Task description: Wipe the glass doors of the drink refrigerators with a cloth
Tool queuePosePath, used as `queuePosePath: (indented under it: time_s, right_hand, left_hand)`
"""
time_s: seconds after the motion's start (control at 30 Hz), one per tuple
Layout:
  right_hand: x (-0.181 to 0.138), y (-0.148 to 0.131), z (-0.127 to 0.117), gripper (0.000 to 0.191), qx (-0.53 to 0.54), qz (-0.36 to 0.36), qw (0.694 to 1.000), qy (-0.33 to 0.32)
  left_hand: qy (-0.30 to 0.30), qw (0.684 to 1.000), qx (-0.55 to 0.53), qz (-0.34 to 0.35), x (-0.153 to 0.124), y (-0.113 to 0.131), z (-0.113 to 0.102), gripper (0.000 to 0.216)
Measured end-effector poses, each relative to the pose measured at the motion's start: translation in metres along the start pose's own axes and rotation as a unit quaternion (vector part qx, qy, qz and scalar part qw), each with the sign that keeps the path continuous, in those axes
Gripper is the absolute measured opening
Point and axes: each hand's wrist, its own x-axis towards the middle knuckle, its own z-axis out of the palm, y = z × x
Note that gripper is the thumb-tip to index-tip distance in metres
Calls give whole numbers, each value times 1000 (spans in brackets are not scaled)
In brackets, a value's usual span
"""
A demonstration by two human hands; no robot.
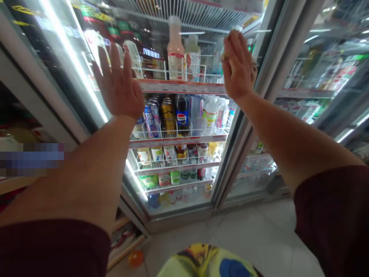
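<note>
Both arms reach forward to the glass door of a lit drinks fridge [184,215]. My left hand [119,84] is spread with its fingers apart, in front of the left part of the glass. My right hand [238,65] lies flat with fingers stretched, near the right side of the door by its metal frame [265,80]. Neither hand shows anything held. Whether the palms touch the glass, I cannot tell for certain. Behind the glass, between the hands, stand a pink bottle [175,54] and a pale bottle [193,57].
Lower shelves hold a blue-labelled cola bottle [182,113], gold cans [168,115], cups [157,154] and other drinks. Another glass door [311,88] is on the right. Below are pale floor tiles [253,231], an orange round thing [135,258] and a yellow patterned thing [207,263].
</note>
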Motion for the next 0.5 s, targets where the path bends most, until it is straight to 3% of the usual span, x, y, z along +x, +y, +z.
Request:
queuePosePath:
  time_s: [0.07, 0.13, 0.2, 0.3, 0.4, 0.5]
  right_hand:
    - [-2, 13, 7, 78, 21, 58, 996, 70]
    - [-30, 5, 15, 82, 45, 80, 992, 86]
    - [-75, -19, 20, 76, 43, 87, 994, 42]
    - [-119, -47, 21, 66, 23, 58, 994, -89]
    - [-99, -35, 15, 65, 15, 46, 997, -55]
    - [-62, -14, 11, 71, 4, 87, 996, 7]
  left_hand:
    - [-20, 1000, 12, -13, 1, 1, -1, 100]
    - [-23, 999, 32, -4, 1, -1, 0, 96]
    - [-15, 999, 32, 14, 1, -4, 3, 91]
    - [-15, 1000, -7, 1, 1, -13, 10, 83]
    - [-11, 1000, -28, 4, 0, -21, 16, 82]
    - [-1, 1000, 3, 27, 0, -26, 20, 82]
